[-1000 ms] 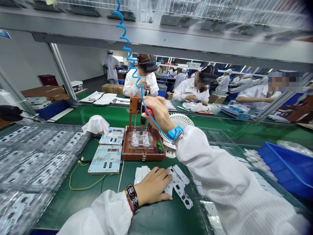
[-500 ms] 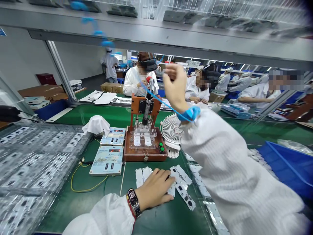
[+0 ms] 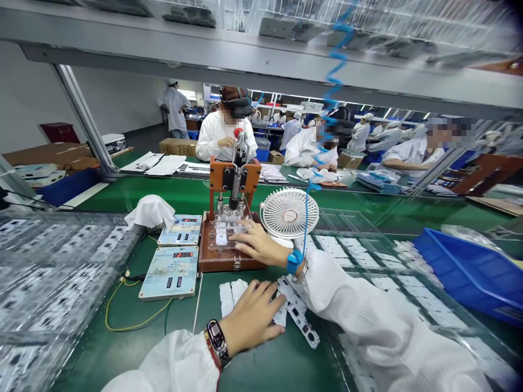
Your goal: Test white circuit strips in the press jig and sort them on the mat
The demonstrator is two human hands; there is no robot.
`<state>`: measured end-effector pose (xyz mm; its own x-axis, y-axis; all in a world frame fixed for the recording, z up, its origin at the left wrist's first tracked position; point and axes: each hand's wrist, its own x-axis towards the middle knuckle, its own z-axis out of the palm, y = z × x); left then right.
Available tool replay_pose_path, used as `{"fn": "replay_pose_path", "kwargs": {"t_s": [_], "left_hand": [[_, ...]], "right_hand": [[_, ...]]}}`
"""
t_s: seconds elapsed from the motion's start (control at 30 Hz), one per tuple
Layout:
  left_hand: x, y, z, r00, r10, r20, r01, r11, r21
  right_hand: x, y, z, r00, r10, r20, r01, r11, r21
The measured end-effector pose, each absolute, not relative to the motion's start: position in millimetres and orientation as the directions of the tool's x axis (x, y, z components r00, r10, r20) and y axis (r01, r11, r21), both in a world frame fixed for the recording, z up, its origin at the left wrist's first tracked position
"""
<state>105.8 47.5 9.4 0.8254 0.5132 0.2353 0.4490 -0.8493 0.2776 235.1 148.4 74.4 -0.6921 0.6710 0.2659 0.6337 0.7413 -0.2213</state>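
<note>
My left hand (image 3: pixel 252 318), with a smart band at its wrist, lies fingers spread over several thin white plates (image 3: pixel 226 298) on the green mat. Another white plate with dark cutouts (image 3: pixel 303 322) rests just right of it. My right hand (image 3: pixel 261 244), wearing a blue wrist strap (image 3: pixel 294 262), reaches over the toggle-clamp fixture (image 3: pixel 235 185). Its fingers are stretched out above the clear nest, where one small white piece (image 3: pixel 221 238) shows on the left. The fingers hide the nest's right side; whether they touch a piece there I cannot tell.
Two meter boxes with red digits (image 3: pixel 169 272) stand left of the fixture, wired in yellow. A white fan (image 3: pixel 289 213) is behind my right hand. Trays of parts flank both sides, with a blue bin (image 3: pixel 469 277) at right. Co-workers sit across the bench.
My right hand has come down from raised in front of the fixture to its nest. The blue coiled cord swung right with it. My left hand stays on the plates.
</note>
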Motion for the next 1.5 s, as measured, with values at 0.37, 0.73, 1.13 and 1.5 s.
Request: {"fn": "replay_pose_path", "kwargs": {"t_s": [0.37, 0.73, 1.13, 1.5], "left_hand": [[115.9, 47.0, 11.4, 0.848, 0.492, 0.199, 0.420, -0.851, 0.314], [118.0, 45.7, 13.0, 0.762, 0.617, 0.196, 0.567, -0.783, 0.256], [117.1, 47.9, -24.2, 0.746, 0.622, 0.239, 0.602, -0.783, 0.158], [115.6, 55.5, -19.8, 0.747, 0.660, 0.086, 0.619, -0.736, 0.274]], "right_hand": [[211.4, 165.7, 80.6, -0.711, 0.666, 0.224, 0.635, 0.746, -0.203], [185.7, 170.2, 92.6, -0.733, 0.662, 0.156, 0.648, 0.749, -0.139], [286.1, 58.6, 122.5, -0.411, 0.871, 0.270, 0.910, 0.411, 0.061], [546.0, 111.2, 105.7, 0.721, 0.692, 0.024, 0.690, -0.721, 0.067]]}}
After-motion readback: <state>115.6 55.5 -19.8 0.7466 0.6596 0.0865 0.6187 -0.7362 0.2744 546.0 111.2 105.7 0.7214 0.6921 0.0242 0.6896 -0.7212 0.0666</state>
